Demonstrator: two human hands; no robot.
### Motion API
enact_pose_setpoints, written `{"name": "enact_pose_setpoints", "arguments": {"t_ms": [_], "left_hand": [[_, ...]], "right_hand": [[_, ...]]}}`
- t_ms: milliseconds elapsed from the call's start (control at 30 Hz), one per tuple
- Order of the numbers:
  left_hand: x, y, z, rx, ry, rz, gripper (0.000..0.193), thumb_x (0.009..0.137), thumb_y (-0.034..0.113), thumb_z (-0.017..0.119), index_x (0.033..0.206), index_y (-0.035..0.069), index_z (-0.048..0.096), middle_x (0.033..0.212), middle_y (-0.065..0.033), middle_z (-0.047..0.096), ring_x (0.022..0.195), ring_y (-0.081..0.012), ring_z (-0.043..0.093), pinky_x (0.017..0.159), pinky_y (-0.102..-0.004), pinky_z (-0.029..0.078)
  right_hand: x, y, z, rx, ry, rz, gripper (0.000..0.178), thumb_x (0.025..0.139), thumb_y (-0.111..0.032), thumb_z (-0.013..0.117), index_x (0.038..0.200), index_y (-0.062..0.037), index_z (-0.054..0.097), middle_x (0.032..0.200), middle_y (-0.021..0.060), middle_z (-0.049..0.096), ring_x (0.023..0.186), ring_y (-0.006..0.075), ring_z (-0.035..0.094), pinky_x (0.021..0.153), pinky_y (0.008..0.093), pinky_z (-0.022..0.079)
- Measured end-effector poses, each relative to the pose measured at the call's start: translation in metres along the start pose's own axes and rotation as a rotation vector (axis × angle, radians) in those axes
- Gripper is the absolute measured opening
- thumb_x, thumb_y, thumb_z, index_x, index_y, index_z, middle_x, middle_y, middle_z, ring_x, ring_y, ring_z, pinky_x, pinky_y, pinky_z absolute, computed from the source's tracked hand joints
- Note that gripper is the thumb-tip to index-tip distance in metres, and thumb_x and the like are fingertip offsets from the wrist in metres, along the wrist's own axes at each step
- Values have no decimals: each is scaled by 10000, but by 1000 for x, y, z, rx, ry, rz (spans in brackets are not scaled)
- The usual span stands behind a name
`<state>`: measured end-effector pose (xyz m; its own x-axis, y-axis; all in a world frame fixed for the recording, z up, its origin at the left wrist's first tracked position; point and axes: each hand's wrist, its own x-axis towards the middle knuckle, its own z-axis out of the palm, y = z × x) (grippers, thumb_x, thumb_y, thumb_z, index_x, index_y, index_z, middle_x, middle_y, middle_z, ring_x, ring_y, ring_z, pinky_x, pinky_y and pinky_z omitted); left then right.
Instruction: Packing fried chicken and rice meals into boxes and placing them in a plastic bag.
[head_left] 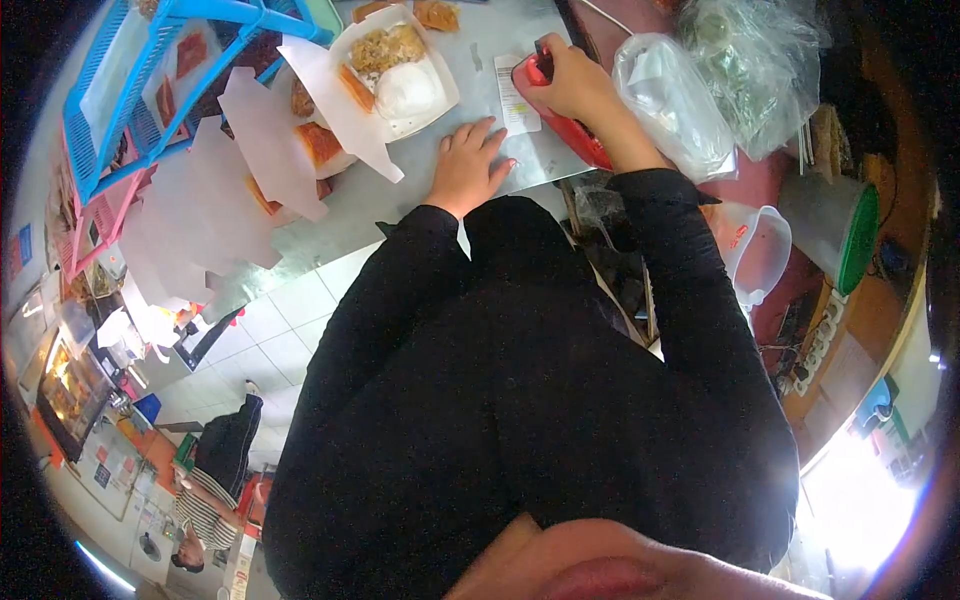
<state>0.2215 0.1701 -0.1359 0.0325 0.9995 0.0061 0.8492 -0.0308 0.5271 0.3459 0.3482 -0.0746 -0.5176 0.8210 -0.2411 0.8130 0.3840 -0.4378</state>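
My left hand [468, 165] lies flat on the metal counter [450, 198], fingers spread and holding nothing. Just beyond it stands an open white food box [432, 112] with yellowish crumbly food [385, 50] and a white rounded mound [405, 92]. My right hand [578, 82] is wrapped round a long red tool [590, 150] with a black part near its far end; the hand covers much of it, so its exact kind is unclear. A printed paper slip [516, 98] lies flat on the counter beside the tool's left side.
More open boxes with raised white flaps [265, 140] line the counter's left. A blue plastic rack [95, 130] stands behind them. Right of the tool are a filled clear bag [672, 105], a clear pail [762, 255] and a green-rimmed bucket [850, 235]. Another person [210, 510] is at far lower left.
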Motion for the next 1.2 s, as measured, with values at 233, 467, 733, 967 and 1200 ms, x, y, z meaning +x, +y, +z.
{"name": "enact_pose_setpoints", "arguments": {"t_ms": [233, 467, 733, 967, 1200], "left_hand": [[-1, -1, 0, 28, -16, 0, 452, 817, 351, 578, 1194, 104, 556, 1290, -98, 451, 1170, -286, 406, 909, -459, 342], [-1, -2, 1, 11, -19, -14, 447, 817, 340, 580, 1196, 105, 555, 1288, -90, 453, 1171, -284, 407, 913, -458, 339], [-3, 0, 3, 36, 14, -2, 449, 801, 332, 597, 1185, 103, 561, 1280, -85, 460, 1162, -275, 416, 908, -442, 349], [-15, 4, -15, -157, -14, 10, 597, 811, 295, 609, 1327, 68, 411, 1367, -220, 367, 1221, -373, 398, 975, -475, 318], [-90, -10, -65, -355, -150, -69, 373, 870, 252, 561, 1155, 11, 548, 1156, -207, 558, 1069, -377, 521, 911, -420, 405]], "right_hand": [[1, -2, -3, -3, -44, 20, 596, 681, -405, 689, 1150, -102, 480, 1022, 222, 590, 949, 386, 588, 811, 422, 470], [1, -1, 2, 7, 20, -21, 549, 686, -403, 682, 1116, -123, 486, 982, 225, 583, 889, 386, 608, 789, 434, 487], [-1, -4, 2, -28, 5, 29, 545, 690, -393, 682, 1125, -131, 487, 994, 217, 584, 909, 374, 604, 788, 439, 489], [-2, 12, -8, 194, -62, -51, 713, 657, -402, 761, 1227, -105, 453, 1112, 215, 583, 964, 350, 605, 849, 401, 466], [31, 115, -166, 312, 1149, 57, 296, 786, -272, 646, 953, -29, 614, 932, 156, 657, 867, 280, 626, 770, 375, 477]]}}
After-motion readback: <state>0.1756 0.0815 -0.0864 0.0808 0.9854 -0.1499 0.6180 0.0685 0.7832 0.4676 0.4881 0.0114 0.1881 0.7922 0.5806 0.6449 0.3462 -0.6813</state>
